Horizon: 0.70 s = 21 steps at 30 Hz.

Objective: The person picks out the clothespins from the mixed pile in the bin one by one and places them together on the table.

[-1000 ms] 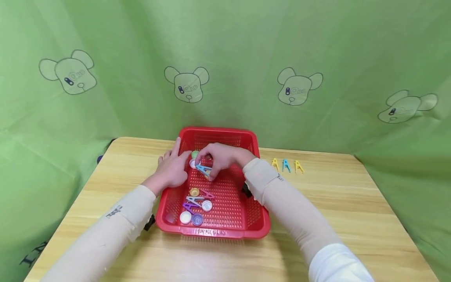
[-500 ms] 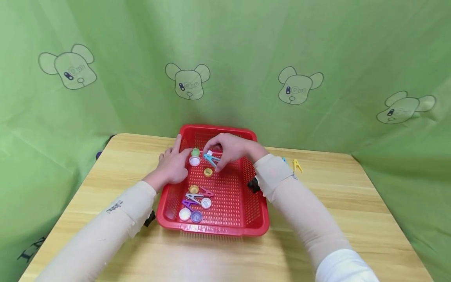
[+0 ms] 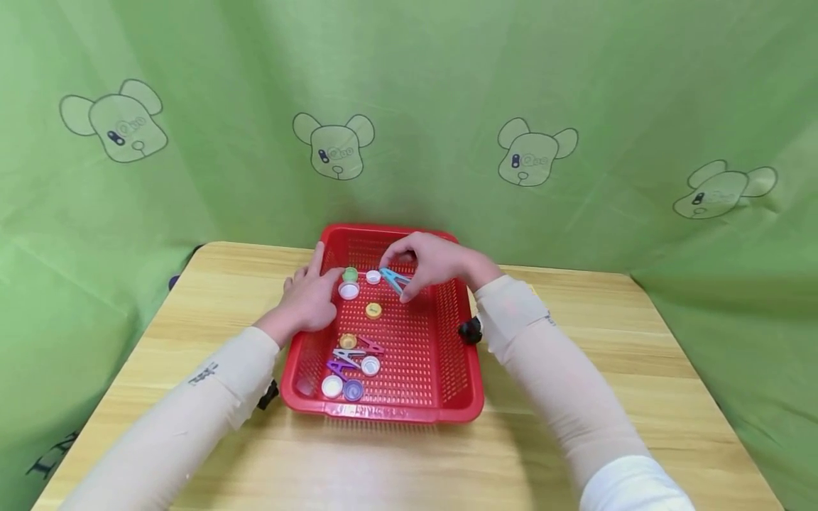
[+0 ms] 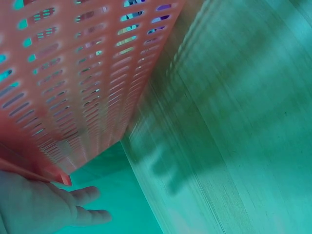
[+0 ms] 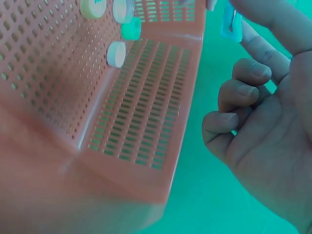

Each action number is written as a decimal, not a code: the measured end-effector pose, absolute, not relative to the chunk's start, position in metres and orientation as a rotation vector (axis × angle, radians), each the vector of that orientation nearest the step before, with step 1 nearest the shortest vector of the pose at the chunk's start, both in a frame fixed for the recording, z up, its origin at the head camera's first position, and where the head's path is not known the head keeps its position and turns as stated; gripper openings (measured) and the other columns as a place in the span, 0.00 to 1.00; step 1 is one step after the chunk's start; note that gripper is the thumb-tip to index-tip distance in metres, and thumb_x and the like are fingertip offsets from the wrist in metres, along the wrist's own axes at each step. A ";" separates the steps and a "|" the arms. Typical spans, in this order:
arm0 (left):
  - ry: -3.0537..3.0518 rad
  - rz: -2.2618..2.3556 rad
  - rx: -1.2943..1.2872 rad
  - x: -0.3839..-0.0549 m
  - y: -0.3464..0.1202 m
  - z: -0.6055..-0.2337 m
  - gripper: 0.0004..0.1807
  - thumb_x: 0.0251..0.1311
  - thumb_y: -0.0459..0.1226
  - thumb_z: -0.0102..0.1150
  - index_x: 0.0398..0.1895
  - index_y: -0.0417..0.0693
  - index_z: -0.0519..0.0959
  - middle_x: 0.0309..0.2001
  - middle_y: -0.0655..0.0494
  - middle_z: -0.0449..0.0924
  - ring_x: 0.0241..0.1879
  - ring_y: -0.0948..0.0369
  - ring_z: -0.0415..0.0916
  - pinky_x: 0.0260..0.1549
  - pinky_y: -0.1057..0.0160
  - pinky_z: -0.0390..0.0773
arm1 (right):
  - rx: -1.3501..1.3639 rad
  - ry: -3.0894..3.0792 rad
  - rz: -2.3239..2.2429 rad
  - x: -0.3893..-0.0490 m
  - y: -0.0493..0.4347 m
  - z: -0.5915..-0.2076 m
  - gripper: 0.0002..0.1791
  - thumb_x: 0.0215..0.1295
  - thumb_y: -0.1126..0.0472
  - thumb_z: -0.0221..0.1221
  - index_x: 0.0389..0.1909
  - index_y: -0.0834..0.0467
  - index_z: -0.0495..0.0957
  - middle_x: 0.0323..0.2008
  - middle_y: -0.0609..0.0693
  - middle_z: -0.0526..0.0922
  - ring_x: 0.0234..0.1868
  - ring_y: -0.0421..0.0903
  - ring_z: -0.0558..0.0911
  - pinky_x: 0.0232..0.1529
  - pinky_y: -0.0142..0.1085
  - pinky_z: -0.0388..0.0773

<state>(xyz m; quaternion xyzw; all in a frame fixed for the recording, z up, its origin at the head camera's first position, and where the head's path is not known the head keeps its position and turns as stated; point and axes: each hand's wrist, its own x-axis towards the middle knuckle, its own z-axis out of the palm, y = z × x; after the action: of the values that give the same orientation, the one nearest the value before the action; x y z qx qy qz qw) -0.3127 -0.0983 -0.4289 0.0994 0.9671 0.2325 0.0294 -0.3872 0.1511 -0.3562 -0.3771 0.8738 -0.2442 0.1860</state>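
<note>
My left hand rests over the left rim of a red plastic basket, fingers stretched along and across it. In the left wrist view, fingers reach past the rim outside the slotted wall. Inside the basket's far right part, my right hand pinches a light blue clothespin between thumb and finger; its other fingers curl in the right wrist view. Near the clothespin sit a white bottle cap, a green cap, another white cap and a yellow cap.
Toward the basket's near left lie pink, white and purple clothespins beside several caps, including an orange one. The basket stands on a wooden table. A green curtain hangs behind.
My right hand has carried the blue clothespin to the right and away, uncovering the yellow and white caps. The clothespins on the table are now mostly behind the right sleeve. My left hand stays put.
</note>
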 end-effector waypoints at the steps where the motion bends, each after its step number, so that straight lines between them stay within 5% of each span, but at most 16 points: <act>1: 2.985 0.715 0.308 -0.312 -0.098 -0.429 0.39 0.56 0.30 0.62 0.75 0.46 0.64 0.79 0.45 0.23 0.69 0.32 0.49 0.65 0.30 0.46 | -1.063 2.460 -0.702 -0.387 0.154 -0.356 0.29 0.44 0.55 0.80 0.50 0.49 0.83 0.44 0.43 0.82 0.44 0.47 0.74 0.44 0.39 0.76; 11: 2.985 0.717 0.321 -0.311 -0.099 -0.428 0.38 0.56 0.29 0.61 0.74 0.44 0.65 0.79 0.44 0.23 0.69 0.31 0.49 0.64 0.29 0.47 | -1.029 2.460 -0.775 -0.385 0.180 -0.354 0.29 0.44 0.59 0.80 0.51 0.53 0.82 0.43 0.49 0.82 0.42 0.47 0.75 0.46 0.44 0.75; 21: 2.986 0.722 0.333 -0.311 -0.097 -0.428 0.37 0.57 0.30 0.61 0.73 0.43 0.66 0.79 0.43 0.24 0.68 0.31 0.50 0.64 0.29 0.46 | -0.971 2.498 -0.874 -0.378 0.215 -0.361 0.29 0.42 0.60 0.81 0.48 0.55 0.82 0.32 0.50 0.81 0.34 0.54 0.70 0.33 0.39 0.68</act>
<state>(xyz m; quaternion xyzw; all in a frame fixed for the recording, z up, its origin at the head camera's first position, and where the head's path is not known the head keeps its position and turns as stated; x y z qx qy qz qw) -0.3106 -0.0967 -0.4280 0.1077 0.9660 0.2337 0.0257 -0.3782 0.2152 -0.3612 -0.3399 0.8747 -0.3059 0.1605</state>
